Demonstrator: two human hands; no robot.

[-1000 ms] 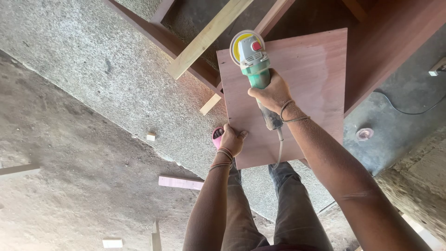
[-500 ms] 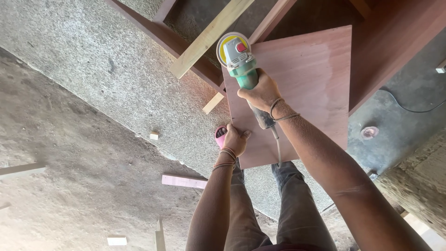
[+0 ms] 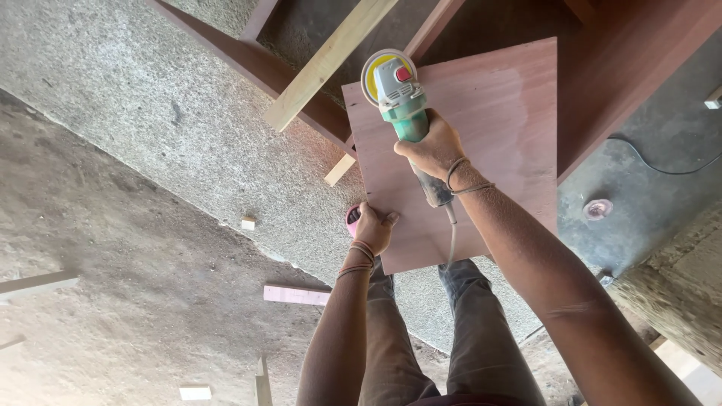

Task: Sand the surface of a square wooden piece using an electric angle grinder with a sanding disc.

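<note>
Fingers of the left hand (image 3: 374,228) are curling tight over the near left corner of the plywood panel (image 3: 489,135), thumb lying on its face, pinning it in place. Just past that corner a pink sandal (image 3: 351,219) is peeking out from under the panel's left edge. Further up, the right hand (image 3: 432,147) is wrapping its fingers closed around the green body of an angle grinder (image 3: 400,98), whose cord (image 3: 451,240) is trailing back off the near edge. Its yellow sanding disc (image 3: 377,74) is sitting at the panel's far left corner. Beyond, a pale timber batten (image 3: 323,68) is slanting across dark brown frame boards (image 3: 256,64).
</note>
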